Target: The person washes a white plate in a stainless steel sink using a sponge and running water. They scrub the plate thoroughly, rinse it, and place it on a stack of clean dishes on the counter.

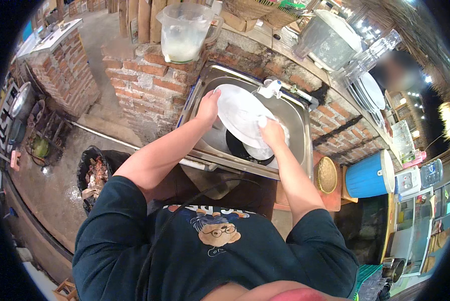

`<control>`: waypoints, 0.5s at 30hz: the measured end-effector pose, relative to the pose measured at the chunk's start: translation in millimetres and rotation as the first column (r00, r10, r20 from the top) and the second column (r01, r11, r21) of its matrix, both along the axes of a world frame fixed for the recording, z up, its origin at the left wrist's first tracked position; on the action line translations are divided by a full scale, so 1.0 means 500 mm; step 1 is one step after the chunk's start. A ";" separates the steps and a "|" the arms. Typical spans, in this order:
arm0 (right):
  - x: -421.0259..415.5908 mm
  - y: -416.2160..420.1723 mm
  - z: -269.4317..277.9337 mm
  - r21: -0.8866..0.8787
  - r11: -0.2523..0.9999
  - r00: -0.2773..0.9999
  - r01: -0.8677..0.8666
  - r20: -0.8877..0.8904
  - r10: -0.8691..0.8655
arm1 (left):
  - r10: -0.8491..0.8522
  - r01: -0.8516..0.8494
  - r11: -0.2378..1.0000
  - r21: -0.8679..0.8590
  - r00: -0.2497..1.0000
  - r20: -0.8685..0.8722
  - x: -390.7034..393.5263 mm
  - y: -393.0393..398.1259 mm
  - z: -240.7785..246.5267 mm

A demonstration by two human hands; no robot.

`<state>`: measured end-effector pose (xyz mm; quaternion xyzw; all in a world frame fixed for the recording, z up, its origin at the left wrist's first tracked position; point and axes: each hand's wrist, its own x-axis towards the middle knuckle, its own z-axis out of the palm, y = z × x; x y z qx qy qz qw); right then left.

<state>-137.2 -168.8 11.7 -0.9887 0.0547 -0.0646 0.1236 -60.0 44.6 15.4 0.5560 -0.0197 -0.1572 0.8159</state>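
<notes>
My left hand (209,107) grips the upper left rim of an oval white plate (240,111), which is tilted over a stainless steel sink (306,145). At the plate's lower right edge, the fingers of my right hand (274,134) are closed against it. Something white, perhaps foam, shows at those fingertips, too blurred to name. Beneath the plate a black round pan or basin (233,145) sits in the sink, partly hidden. Inside it lies another white dish (260,153). A white-handled tap (270,88) stands behind the plate.
A translucent plastic jug (187,34) stands on the brick ledge. Along the right counter are a lidded container (332,41) and stacked white plates (366,92); a person is beyond. A lined waste bin (97,173) stands left, a wicker basket (326,175) and blue drum (368,177) right.
</notes>
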 end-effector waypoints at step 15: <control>0.099 -0.027 -0.028 0.046 0.981 0.956 0.189 0.220 -0.194 | -0.130 0.119 0.985 -0.124 0.987 -0.090 0.002 -0.006 -0.005</control>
